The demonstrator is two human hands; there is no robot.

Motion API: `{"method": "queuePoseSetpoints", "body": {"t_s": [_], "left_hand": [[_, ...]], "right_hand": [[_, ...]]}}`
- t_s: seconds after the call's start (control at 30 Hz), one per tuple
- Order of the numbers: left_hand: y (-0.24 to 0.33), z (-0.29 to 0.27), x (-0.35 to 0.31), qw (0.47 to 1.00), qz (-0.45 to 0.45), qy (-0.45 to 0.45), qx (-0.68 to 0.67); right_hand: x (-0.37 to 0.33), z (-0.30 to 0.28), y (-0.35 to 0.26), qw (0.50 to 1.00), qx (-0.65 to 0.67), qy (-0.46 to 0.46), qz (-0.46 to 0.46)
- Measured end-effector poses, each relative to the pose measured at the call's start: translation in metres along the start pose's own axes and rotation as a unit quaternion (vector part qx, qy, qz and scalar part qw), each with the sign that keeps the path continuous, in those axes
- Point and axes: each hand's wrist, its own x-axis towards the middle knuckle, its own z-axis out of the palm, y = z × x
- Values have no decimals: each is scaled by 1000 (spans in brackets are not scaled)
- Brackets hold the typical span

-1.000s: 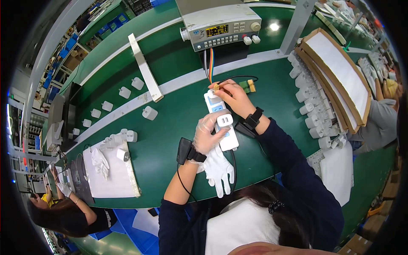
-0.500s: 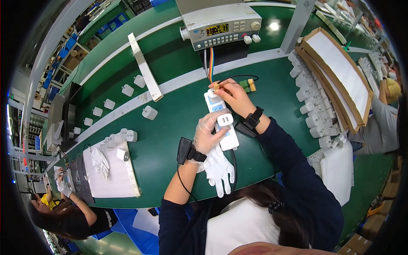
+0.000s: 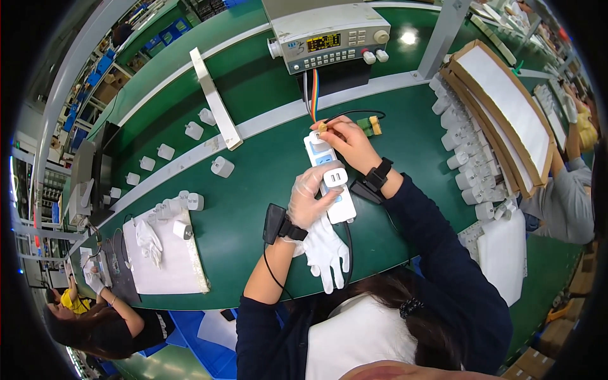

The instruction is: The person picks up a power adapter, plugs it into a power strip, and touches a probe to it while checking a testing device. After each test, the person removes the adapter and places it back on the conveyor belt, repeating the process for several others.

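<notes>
A white power strip (image 3: 342, 210) lies lengthwise on the green bench in front of me. My left hand (image 3: 308, 197), in a thin translucent glove, is closed around a white two-port USB charger (image 3: 335, 178) at the strip. Beyond it, my right hand (image 3: 349, 140) pinches a small yellowish connector (image 3: 323, 127) against another white charger (image 3: 316, 137) at the strip's far end. The plug contact itself is hidden. Close to my right fingers lies a green circuit board with a yellow end (image 3: 368, 126). A white cloth glove (image 3: 327, 256) lies beneath my left wrist.
A bench instrument (image 3: 332, 44) with rainbow wires stands beyond the strip. Chargers sit on the left-hand belt, with one charger (image 3: 222, 166) on the bench. A white mat (image 3: 164, 272) holds more chargers and a crumpled glove. Packed chargers and cardboard trays (image 3: 500, 107) line the right.
My hands hold their places. Several chargers on the left belt have shifted slightly away and to the right. The person at the far right has moved an arm.
</notes>
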Motion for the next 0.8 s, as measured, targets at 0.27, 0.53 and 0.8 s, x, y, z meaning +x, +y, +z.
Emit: {"method": "queuePoseSetpoints", "body": {"t_s": [0.27,0.53,0.8], "left_hand": [[1,0,-6,922,-84,194,-324],[10,-94,-13,964,-175,200,-3],[13,-148,-73,810,-157,-6,565]], "right_hand": [[5,1,2,999,27,-9,-15],[4,1,0,999,33,-23,21],[2,4,-1,999,29,-14,2]]}}
